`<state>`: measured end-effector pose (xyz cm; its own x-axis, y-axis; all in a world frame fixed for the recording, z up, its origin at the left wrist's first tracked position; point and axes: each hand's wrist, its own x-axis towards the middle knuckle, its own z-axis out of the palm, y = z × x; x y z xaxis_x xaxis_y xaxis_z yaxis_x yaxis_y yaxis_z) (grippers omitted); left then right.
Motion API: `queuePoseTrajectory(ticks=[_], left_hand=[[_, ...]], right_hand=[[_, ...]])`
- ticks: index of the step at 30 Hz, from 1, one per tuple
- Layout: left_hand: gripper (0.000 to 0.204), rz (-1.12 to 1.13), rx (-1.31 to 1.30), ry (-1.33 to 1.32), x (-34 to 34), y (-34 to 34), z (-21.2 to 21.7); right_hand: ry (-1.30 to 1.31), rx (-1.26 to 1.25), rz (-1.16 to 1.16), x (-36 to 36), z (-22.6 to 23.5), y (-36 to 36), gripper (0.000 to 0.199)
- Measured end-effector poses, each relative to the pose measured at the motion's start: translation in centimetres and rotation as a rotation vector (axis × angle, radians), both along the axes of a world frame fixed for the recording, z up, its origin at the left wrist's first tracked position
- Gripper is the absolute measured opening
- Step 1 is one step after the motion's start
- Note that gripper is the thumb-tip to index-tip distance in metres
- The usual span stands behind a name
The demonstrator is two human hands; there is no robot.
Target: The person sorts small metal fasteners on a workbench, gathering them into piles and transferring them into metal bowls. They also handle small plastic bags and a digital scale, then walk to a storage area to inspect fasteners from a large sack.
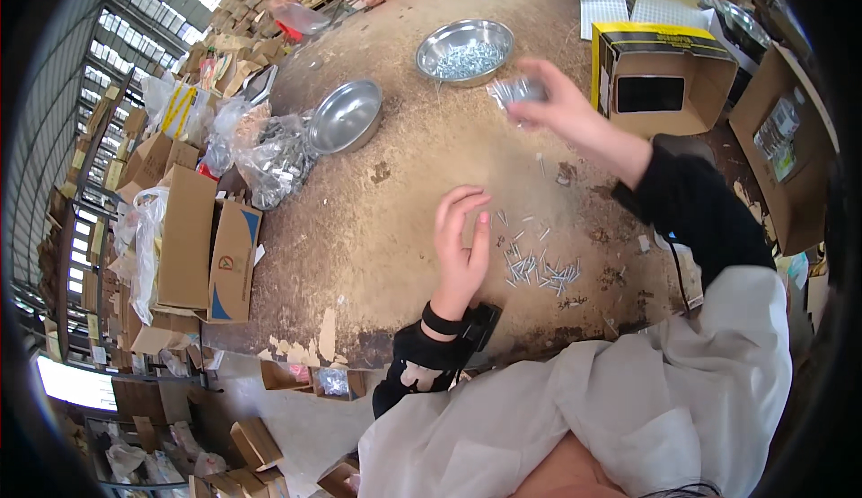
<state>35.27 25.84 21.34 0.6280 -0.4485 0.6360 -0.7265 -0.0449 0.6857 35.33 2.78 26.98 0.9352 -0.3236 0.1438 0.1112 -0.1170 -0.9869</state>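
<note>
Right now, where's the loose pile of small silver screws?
In the head view, the loose pile of small silver screws lies on the worn brown table, just right of the left hand and below the raised right hand.

Your workshop surroundings
You sit at a worn brown table (377,220); cardboard boxes (193,246) crowd its left edge; grey concrete floor (305,417) below; bright windows (135,13) line the left wall.

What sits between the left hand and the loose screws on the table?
Nothing visible. The left hand rests on the table just left of the loose screws, with bare tabletop between. The right hand is raised farther away, holding a small bundle.
</note>
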Motion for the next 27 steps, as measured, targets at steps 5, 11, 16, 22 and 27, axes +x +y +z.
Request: queuePoseTrajectory(ticks=[5, 11, 16, 22, 27], left_hand=[[0.014, 0.031, 0.060, -0.043, 0.8, -0.3, 0.1], [0.014, 0.073, 0.156, -0.171, 2.6, -0.1, -0.9], [0.014, 0.088, 0.163, -0.116, 3.1, 0.5, -1.2], [0.015, 0.013, 0.195, -0.063, 2.8, 0.3, -1.1], [0.016, 0.012, 0.225, -0.031, 2.8, 0.5, -1.3]], right_hand=[[-0.176, -0.837, -0.286, 13.6, 1.5, -5.6, 0.065], [-0.148, -1.783, -0.288, 21.8, -3.0, -8.3, 0.031], [-0.249, -2.018, -0.268, 20.5, -1.8, -7.9, 0.028], [-0.226, -1.644, -0.164, 13.6, -0.7, -7.4, 0.046], [-0.074, -1.172, 0.334, 4.5, -1.7, -5.5, 0.057]])
